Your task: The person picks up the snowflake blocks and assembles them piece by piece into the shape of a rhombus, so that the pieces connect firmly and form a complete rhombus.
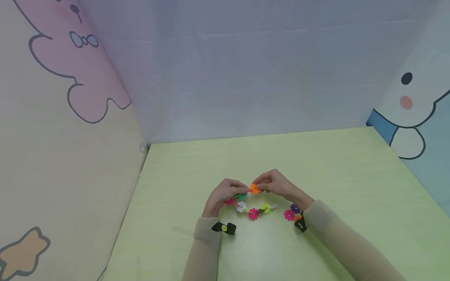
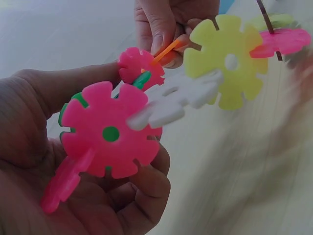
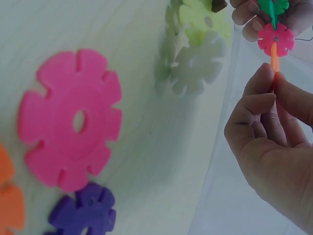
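Right hand (image 1: pixel 275 185) pinches an orange disc (image 1: pixel 255 189) between thumb and fingertips; at 9 o'clock from it, the left hand (image 1: pixel 225 193) grips a linked chain (image 1: pixel 253 214) around its green disc (image 3: pixel 274 7). In the right wrist view the orange disc stands edge-on at 6 o'clock on the small pink disc (image 3: pixel 276 39), touching it; how deeply the slots have met is hard to tell at this size. To seat it well, set the orange disc square to the pink one, match slot to slot and push straight along the line between the hands, since a twist would probably bend the petals or pop the green link. Bringing the left hold close to the pink disc should stop the joint hinging. From the orange disc, the chain curves from 8 o'clock through 6 to about 4 o'clock above the counter (image 1: pixel 175 175), so gentle movements would spare its joints. Further out at 4 o'clock, a separate pink disc (image 1: pixel 289 215) and purple disc (image 1: pixel 295 208) lie near the right sleeve (image 1: pixel 327 218), which could knock them
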A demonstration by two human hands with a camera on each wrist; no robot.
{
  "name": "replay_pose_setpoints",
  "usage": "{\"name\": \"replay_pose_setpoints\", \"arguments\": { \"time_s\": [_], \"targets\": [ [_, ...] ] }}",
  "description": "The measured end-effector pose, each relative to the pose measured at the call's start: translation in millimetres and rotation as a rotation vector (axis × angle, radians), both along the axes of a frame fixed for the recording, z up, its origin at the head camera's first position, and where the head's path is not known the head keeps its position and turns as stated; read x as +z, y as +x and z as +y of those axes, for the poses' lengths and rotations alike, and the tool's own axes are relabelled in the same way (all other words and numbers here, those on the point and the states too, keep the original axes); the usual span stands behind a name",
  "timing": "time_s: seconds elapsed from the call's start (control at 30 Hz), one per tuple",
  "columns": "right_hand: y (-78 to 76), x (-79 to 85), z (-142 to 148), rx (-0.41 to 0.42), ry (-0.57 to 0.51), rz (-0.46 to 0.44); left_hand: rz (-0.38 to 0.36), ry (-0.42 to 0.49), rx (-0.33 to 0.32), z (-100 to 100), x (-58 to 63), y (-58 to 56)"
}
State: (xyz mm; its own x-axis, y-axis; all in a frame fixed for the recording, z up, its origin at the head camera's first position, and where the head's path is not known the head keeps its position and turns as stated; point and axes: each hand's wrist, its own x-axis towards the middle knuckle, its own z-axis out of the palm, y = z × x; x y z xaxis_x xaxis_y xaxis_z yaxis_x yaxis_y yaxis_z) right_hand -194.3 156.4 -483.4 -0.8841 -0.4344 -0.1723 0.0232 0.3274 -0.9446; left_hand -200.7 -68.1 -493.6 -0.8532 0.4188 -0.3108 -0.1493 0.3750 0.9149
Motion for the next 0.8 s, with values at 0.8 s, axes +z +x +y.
{"name": "replay_pose_setpoints", "arguments": {
  "time_s": [0.8],
  "targets": [
    [-5.1, 3.2, -2.1, 0.064, 0.024, 0.009, -0.056, 0.067, -0.027, 3.1, 3.8, 4.6]
  ]
}}
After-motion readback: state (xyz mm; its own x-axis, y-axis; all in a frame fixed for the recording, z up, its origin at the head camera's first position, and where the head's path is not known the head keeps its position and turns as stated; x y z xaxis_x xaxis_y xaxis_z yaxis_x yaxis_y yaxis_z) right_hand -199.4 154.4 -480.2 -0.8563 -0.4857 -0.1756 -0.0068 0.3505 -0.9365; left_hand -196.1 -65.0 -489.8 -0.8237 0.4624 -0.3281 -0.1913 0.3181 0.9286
